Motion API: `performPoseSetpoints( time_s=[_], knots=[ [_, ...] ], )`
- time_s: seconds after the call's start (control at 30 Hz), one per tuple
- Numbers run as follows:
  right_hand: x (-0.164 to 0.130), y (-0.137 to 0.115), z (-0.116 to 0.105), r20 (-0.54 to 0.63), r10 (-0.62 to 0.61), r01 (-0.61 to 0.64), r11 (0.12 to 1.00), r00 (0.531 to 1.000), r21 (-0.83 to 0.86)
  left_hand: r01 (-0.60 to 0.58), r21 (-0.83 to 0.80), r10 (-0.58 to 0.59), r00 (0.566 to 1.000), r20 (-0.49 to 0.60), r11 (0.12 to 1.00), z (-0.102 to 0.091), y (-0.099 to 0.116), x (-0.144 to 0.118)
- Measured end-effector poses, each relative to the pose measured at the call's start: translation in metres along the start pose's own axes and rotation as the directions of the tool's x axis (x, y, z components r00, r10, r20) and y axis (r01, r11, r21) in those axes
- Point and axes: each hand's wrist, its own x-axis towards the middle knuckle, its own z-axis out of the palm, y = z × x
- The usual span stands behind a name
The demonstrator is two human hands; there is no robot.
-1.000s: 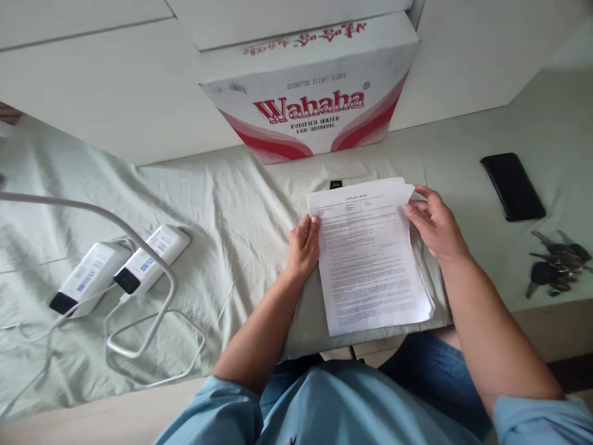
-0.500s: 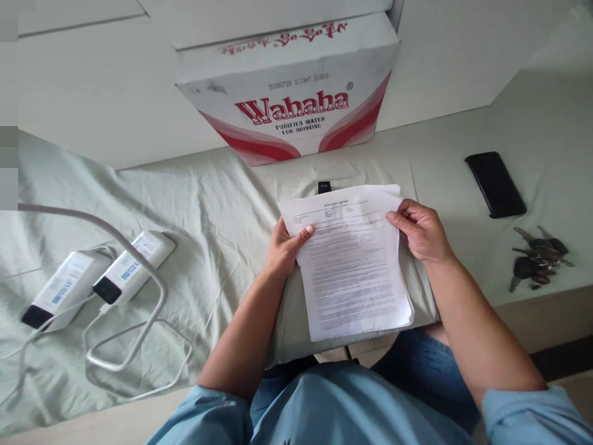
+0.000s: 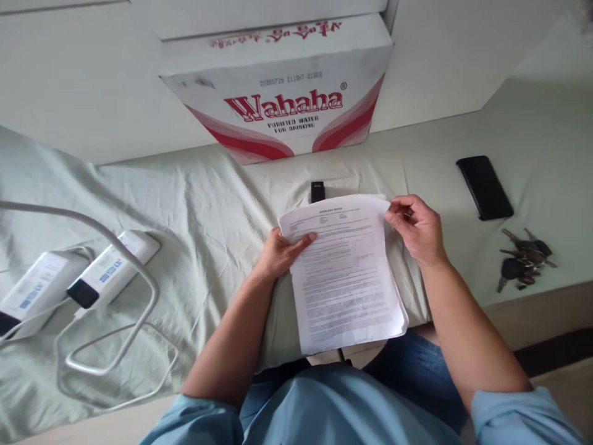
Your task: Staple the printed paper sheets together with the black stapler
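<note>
Both hands are gripping the sheaf of papers (image 3: 345, 275) lying lengthwise below the Wahaha box (image 3: 282, 93), left hand (image 3: 278, 253) thumb-clamping its near-left edge, right hand (image 3: 417, 228) pinching the top-right corner.

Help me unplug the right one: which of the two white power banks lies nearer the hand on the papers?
The right-hand power bank, nearer the left hand; the other power bank lies beside it toward the picture's left edge.
</note>
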Motion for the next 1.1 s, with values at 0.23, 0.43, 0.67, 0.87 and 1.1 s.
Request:
performPoseSetpoints(
  time_s=[0.23, 0.43, 0.67, 0.87, 1.1],
  knots=[
    [0.002, -0.005, 0.0, 0.002, -0.077, 0.076, 0.985, 0.997, -0.154, -0.012, 0.023, 0.011, 0.999, 0.032, 1.0, 0.001, 0.002, 0.0],
    [0.002, -0.005, 0.0, -0.034, -0.118, 0.111, 0.981, 0.992, -0.16, -0.009, 0.043, 0.007, 0.999, 0.041, 0.999, 0.001, 0.0, 0.001],
    [0.004, 0.0, 0.002, -0.06, -0.094, 0.081, 0.978, 0.994, -0.19, -0.012, 0.013, 0.011, 0.998, 0.054, 1.0, 0.001, -0.001, 0.0],
    [0.002, 0.008, 0.004, 0.062, 0.117, -0.121, 0.99, 0.991, 0.071, -0.027, -0.093, 0.028, 1.0, 0.01, 0.995, 0.004, -0.004, -0.001],
    [-0.002, 0.013, -0.007, 0.158, 0.132, -0.134, 0.991, 0.978, 0.003, 0.029, -0.077, -0.03, 0.999, -0.012, 0.997, 0.009, -0.004, 0.001]
  ],
)
